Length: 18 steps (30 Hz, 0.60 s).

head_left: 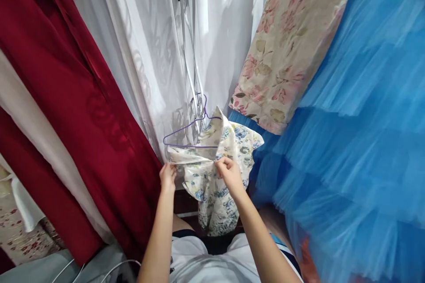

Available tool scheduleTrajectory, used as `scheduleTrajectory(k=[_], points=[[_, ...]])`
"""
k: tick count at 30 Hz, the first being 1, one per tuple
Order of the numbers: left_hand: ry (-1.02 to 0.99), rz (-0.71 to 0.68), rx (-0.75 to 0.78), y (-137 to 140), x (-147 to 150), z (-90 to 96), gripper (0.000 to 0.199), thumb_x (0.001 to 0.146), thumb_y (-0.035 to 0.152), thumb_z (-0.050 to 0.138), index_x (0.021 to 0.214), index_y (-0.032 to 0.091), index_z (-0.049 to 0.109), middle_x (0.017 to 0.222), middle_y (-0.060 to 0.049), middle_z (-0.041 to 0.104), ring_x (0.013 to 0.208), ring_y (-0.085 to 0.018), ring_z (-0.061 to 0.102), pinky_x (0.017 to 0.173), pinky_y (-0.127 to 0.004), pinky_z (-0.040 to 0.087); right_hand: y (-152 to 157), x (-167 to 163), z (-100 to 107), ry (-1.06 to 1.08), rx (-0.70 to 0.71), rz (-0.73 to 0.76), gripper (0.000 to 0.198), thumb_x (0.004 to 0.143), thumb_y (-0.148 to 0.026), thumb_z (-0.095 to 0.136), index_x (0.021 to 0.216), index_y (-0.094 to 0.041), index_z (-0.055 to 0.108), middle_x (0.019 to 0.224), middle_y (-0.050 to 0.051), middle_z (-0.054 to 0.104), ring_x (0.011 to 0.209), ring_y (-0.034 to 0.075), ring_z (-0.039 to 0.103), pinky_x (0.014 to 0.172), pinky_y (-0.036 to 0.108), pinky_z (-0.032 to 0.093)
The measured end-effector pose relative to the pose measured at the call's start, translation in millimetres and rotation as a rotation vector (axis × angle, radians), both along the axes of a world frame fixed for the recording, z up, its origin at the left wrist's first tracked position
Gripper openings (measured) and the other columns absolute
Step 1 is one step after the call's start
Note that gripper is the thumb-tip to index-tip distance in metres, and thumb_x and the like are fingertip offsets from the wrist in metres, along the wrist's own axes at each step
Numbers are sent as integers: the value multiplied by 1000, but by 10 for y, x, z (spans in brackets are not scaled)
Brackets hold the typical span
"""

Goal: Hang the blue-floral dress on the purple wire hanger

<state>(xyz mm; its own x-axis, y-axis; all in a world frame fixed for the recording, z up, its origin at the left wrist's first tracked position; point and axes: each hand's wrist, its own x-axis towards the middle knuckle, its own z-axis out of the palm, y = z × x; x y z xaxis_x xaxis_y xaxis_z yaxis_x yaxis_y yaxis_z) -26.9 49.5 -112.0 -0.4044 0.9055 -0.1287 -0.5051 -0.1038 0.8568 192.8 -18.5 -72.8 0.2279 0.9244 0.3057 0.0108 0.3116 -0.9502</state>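
A white dress (221, 201) with blue and yellow flowers hangs in front of my lap. Its right shoulder lies over a purple hanger (179, 130), while the hanger's left arm is bare, with that side of the dress hanging below it. My left hand (168, 176) pinches the loose left shoulder edge of the dress. Near the front of the neckline, my right hand (227, 170) grips the cloth with its fingers closed. The hanger's hook sits among white ribbons (191, 66) that hang from above.
White curtains (152, 66) hang behind the hanger. Red cloth (96, 110) drapes on the left. To the right are a floral fabric panel (279, 62) and a layered blue tulle skirt (352, 141). Bare wire hangers (121, 265) lie at lower left.
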Motion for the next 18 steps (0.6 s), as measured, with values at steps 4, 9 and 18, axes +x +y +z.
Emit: scheduleTrajectory(k=[4, 9, 18], points=[[-43, -145, -18, -342, 347, -325, 31, 72, 40, 75, 86, 16, 62, 80, -7, 69, 77, -19, 68, 79, -33, 50, 28, 519, -371, -1, -51, -203, 31, 76, -39, 62, 53, -22, 49, 43, -3, 46, 42, 13, 37, 45, 27, 29], [-42, -340, 312, -590, 575, 46, 29, 75, 41, 75, 88, 17, 65, 96, -6, 66, 92, -17, 64, 91, -32, 48, -69, 907, -529, -19, -66, -403, 27, 70, -42, 70, 65, -19, 58, 54, 1, 56, 52, 17, 47, 50, 28, 36], [607, -552, 612, -1253, 1115, 674, 28, 92, 43, 56, 104, 22, 69, 120, -8, 61, 121, -25, 52, 110, -38, 35, -405, 345, -75, 128, -134, 374, 58, 88, -70, 43, 113, -24, 68, 107, 8, 72, 112, 29, 61, 97, 43, 45]])
